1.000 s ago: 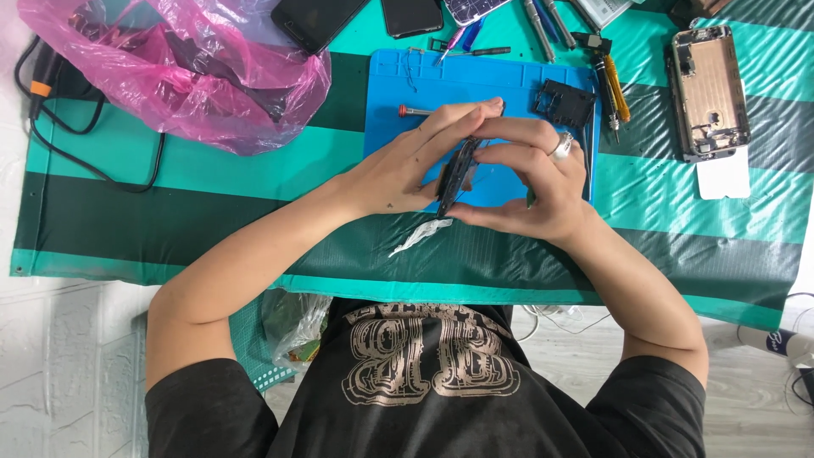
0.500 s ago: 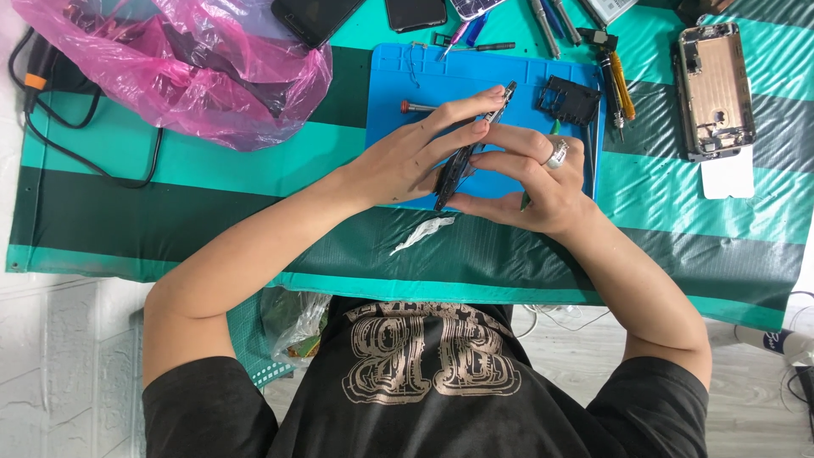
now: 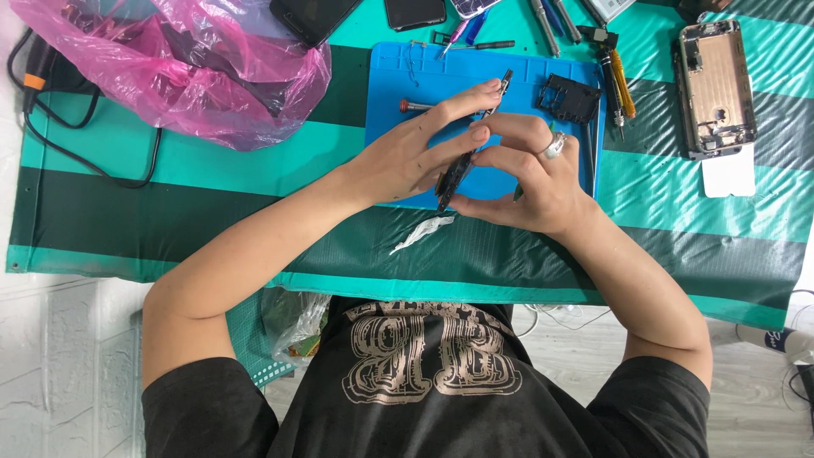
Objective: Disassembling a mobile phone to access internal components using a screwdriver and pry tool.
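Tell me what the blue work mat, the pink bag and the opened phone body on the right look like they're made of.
Blue rectangular work mat: probably silicone or rubber; matte, with moulded compartments along its top edge.
Crumpled pink bag: thin plastic film; translucent, glossy, creased.
Opened phone body: likely metal; a pale, dull sheen with small parts inside.
Both hands hold a slim dark part; material unclear.

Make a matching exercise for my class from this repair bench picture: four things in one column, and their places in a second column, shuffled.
1. pink plastic bag
2. opened phone body
3. white scrap
4. ring

A. on the right hand
B. far left of the striped cloth
C. on the cloth, just below both hands
D. far right of the cloth

Pairs: 1-B, 2-D, 3-C, 4-A
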